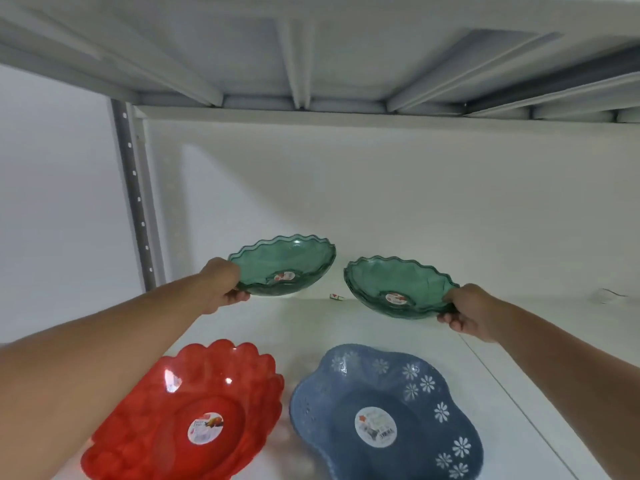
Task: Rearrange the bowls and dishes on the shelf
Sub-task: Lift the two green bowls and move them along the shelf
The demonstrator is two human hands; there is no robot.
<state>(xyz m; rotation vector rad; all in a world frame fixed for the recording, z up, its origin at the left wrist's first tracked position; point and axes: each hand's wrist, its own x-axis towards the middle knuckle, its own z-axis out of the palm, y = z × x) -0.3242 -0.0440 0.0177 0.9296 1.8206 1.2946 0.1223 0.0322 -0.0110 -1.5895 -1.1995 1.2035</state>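
1. A white shelf (398,327) is seen from the front, with the ribbed underside of another shelf (311,64) above it.
2. A red scalloped dish (194,410) is set at the front left of the shelf, and a blue dish (384,414) with white flower cut-outs lies just beside it on the right; a round label is stuck in the middle of each.
3. Two green wavy-edged bowls are held tilted near the back wall, close together but apart.
4. The left green bowl (284,265) is gripped at its left rim by the left hand (221,285), fingers clamped on it.
5. The right green bowl (398,289) is pinched at its right rim by the right hand (467,313).
6. A small scrap (336,296) lies between the bowls at the back.
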